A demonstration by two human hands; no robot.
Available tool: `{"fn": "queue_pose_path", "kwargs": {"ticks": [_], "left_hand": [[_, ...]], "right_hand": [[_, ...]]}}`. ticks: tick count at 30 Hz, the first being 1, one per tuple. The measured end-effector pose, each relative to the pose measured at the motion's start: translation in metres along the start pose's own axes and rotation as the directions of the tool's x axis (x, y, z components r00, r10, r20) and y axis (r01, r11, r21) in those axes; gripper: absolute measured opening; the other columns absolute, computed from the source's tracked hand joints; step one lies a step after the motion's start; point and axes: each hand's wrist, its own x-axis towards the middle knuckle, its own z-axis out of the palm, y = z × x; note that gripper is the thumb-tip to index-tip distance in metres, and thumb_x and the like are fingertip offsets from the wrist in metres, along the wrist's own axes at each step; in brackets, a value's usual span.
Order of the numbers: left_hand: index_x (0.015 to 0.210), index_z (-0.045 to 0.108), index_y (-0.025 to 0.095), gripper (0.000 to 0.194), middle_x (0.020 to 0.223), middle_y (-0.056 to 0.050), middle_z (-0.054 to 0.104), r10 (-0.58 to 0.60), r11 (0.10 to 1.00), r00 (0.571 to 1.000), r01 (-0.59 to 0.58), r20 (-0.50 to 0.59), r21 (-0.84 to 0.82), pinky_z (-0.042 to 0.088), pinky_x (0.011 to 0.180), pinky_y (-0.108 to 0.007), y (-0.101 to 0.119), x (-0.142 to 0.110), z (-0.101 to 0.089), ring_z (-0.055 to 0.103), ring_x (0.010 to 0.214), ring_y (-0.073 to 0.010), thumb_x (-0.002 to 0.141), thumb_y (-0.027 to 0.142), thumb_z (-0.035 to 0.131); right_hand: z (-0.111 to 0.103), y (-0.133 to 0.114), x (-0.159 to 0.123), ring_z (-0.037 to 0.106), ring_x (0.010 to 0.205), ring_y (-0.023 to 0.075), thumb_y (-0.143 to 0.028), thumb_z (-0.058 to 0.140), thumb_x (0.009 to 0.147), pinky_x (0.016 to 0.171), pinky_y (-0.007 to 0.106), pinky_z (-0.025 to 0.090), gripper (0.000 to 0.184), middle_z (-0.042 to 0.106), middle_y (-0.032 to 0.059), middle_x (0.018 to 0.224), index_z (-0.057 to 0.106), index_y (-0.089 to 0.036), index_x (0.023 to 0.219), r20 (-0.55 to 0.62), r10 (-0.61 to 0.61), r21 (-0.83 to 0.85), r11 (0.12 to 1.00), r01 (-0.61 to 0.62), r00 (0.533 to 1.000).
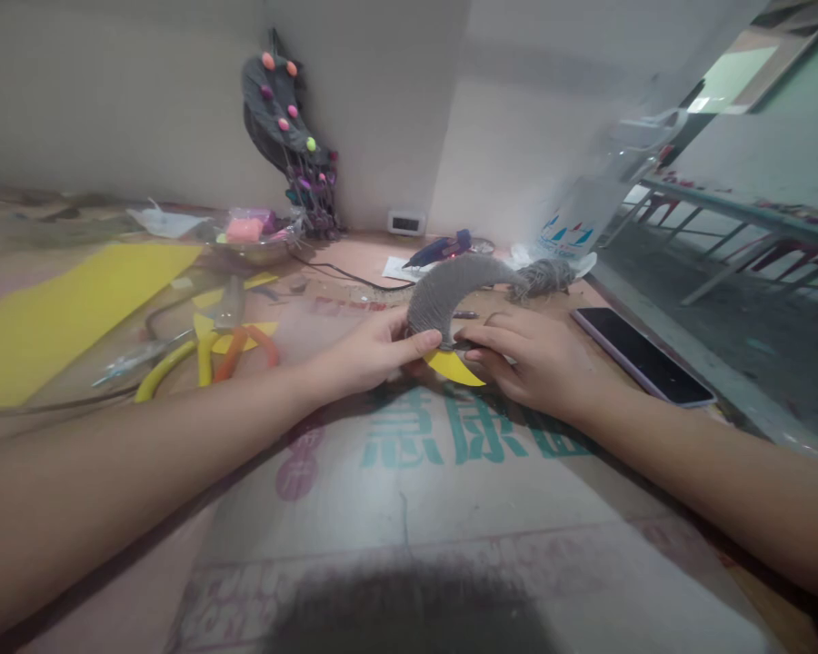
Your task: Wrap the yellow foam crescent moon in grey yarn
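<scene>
A yellow crescent-shaped cutout (455,368) is mostly wrapped in grey yarn (443,292), and only its lower tip shows bare. My left hand (382,350) grips the wrapped part from the left, thumb pressed on its front near the yarn's end. On the other side, the fingers of my right hand (518,359) are pinched together close to the wrapping's lower edge; the strand between them is hard to make out. Behind the crescent lies a loose bundle of grey yarn (546,277).
To the left are scissors (235,341), pliers with yellow and orange handles (208,368) and yellow sheet material (74,309). A blue glue gun (443,247) lies behind. At right is a phone (644,354). A decorated grey crescent (273,113) leans on the wall.
</scene>
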Motion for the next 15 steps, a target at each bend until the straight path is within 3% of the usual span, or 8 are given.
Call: {"fn": "queue_pose_path", "kwargs": {"ticks": [7,15], "left_hand": [[0.089,0.056,0.016,0.037,0.064,0.004,0.053,-0.013,1.000,1.000,0.013,-0.007,0.012,0.032,0.044,-0.018,-0.0002,0.0009,-0.0008,0.044,0.049,-0.0068,0.089,0.052,0.063],[0.092,0.056,0.017,0.037,0.064,0.005,0.052,-0.016,1.000,1.000,0.016,-0.012,0.004,0.031,0.044,-0.019,0.0016,0.0000,0.0015,0.042,0.048,-0.0065,0.090,0.053,0.061]], "right_hand": [[0.0004,0.0003,-0.0005,0.064,0.074,0.0190,-0.029,0.047,0.101,0.066,0.031,0.045,0.028,0.072,0.0083,0.081,0.072,-0.015,0.101,0.038,0.026,0.020,0.999,-0.027,0.999],[0.0037,0.0015,-0.0034,0.063,0.069,0.0177,-0.032,0.047,0.101,0.061,0.029,0.042,0.028,0.071,0.0075,0.079,0.069,-0.016,0.101,-0.032,0.050,0.072,0.996,-0.048,0.998]]}}
